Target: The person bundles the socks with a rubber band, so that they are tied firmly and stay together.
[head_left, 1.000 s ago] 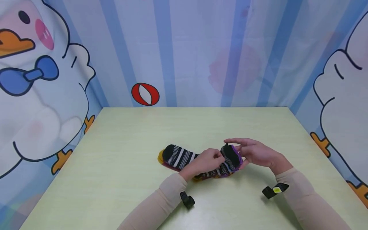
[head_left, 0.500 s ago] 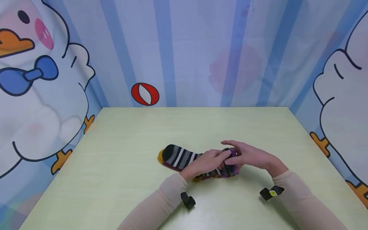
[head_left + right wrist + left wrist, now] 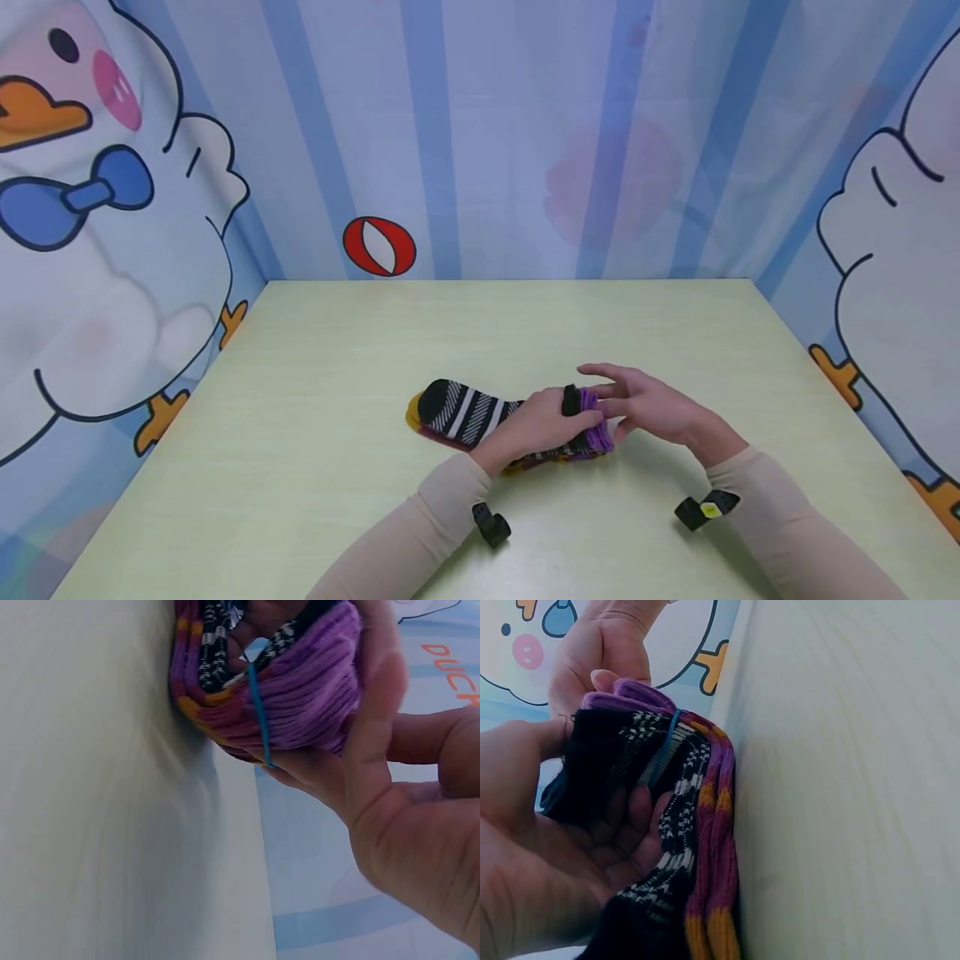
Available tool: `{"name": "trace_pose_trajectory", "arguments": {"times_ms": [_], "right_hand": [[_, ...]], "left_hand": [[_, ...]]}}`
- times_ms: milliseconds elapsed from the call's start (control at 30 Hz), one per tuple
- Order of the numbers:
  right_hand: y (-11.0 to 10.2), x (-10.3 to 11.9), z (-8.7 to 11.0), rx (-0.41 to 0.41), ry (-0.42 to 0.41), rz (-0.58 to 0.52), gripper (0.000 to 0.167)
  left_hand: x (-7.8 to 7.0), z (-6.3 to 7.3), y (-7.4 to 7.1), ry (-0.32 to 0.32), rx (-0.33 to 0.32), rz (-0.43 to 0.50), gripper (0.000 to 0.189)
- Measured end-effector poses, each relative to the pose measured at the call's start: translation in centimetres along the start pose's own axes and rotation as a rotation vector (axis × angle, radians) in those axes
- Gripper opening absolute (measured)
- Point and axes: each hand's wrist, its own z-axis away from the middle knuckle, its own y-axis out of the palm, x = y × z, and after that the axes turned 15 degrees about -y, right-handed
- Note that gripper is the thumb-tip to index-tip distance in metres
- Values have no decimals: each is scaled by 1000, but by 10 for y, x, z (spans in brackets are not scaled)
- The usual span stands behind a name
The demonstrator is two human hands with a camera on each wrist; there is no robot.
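A black-and-white patterned sock lies over a maroon, mustard and purple sock on the table. Their cuff ends are folded up and back, with a thin blue-green band around them. My left hand holds the fold; its fingers are inside it and its thumb is at the black cuff. At the right end, my right hand holds the purple cuff between thumb and fingers, while its index finger stretches out above. The left hand hides the middle of the socks in the head view.
The pale table surrounds the socks. A striped curtain with printed ducks stands behind and at both sides. Each sleeve carries a black wrist camera.
The cuff ends have folded further over to the left, so more of the purple cuff faces up. My right hand moved left, over the cuffs, then drew back slightly.
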Motion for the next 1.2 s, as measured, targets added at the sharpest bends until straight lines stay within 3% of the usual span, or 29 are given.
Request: {"name": "trace_pose_trajectory", "arguments": {"times_ms": [133,333,667,867,1033,1200], "right_hand": [[7,2,-2,-61,-6,178,61],[21,7,-5,-105,-20,362,59],[13,9,-3,-57,-15,316,61],[10,8,-1,-53,-11,350,36],[7,8,0,73,-23,485,13],[-2,13,5,338,-112,641,11]], "left_hand": [[0,2,1,-10,1,36,42],[3,-1,7,-7,-85,22,37],[5,-3,1,-52,-65,55,22],[4,-4,-2,-79,-56,96,26],[3,-6,-3,-129,-83,140,28],[1,-6,-5,-153,-116,171,31]]}}
